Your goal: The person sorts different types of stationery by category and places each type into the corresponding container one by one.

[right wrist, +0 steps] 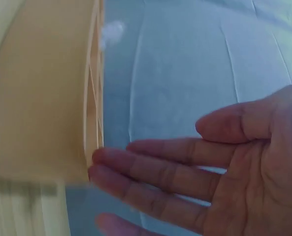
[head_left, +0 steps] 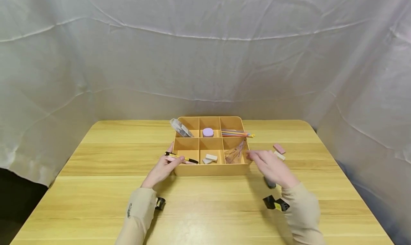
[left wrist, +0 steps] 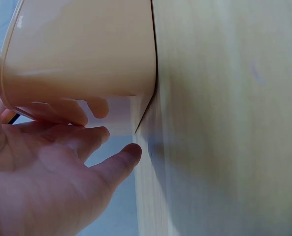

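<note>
A light orange organizer box (head_left: 212, 170) with several compartments stands on the table. My left hand (head_left: 163, 169) holds its left wall, thumb over the rim and fingers along the outside; the left wrist view shows those fingers (left wrist: 86, 140) against the wall. At the box's right front corner is my right hand (head_left: 269, 164), its fingers (right wrist: 160, 172) extended and the tips at the rim, holding nothing. The front compartments contain black-and-yellow and pale pens (head_left: 184, 159), white erasers (head_left: 211, 157) and a see-through printed packet (head_left: 234, 154).
Behind those lie a clear-capped item (head_left: 181, 128), a purple block (head_left: 208, 132) and colored pencils (head_left: 236, 133) that stick out over the right rim. Right of the box, a pink eraser (head_left: 279, 148) and a white eraser (head_left: 279, 155) rest on the wooden table (head_left: 96, 188).
</note>
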Available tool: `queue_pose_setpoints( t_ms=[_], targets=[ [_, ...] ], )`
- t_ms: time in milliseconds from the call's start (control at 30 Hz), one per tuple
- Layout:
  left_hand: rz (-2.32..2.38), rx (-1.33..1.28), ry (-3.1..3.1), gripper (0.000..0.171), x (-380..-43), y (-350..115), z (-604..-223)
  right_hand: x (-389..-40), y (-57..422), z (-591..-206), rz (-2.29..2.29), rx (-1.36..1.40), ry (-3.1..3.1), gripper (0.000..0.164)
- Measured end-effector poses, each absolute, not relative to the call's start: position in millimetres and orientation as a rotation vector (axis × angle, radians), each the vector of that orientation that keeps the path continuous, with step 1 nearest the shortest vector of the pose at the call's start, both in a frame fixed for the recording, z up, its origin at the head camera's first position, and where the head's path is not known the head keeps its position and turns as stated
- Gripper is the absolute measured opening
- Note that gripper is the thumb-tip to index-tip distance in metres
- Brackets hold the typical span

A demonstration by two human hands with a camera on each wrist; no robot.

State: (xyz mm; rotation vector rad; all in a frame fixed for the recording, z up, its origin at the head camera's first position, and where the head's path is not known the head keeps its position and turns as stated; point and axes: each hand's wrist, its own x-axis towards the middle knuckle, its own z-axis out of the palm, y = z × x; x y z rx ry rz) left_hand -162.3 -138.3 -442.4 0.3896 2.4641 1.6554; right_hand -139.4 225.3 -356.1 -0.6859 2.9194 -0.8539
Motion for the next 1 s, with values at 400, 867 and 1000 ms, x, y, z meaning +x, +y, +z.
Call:
queue_pose_setpoints(
  t_ms=[400, 867, 1000],
  targets=[
    [1.65, 0.383, 2.458, 0.033, -164, -138, -440, -137, 274, -346, -0.847, -0.591, 2.949, 0.028],
    [1.651, 0.383, 2.451, 0.033, -162, -138, -443, -144, 290, -364, -0.694, -0.449, 2.839, 0.018],
    [1.658, 0.402, 2.462, 0.033, -163, -138, -444, -148, 292, -373, -0.703, -0.401, 2.785, 0.016]
  ],
)
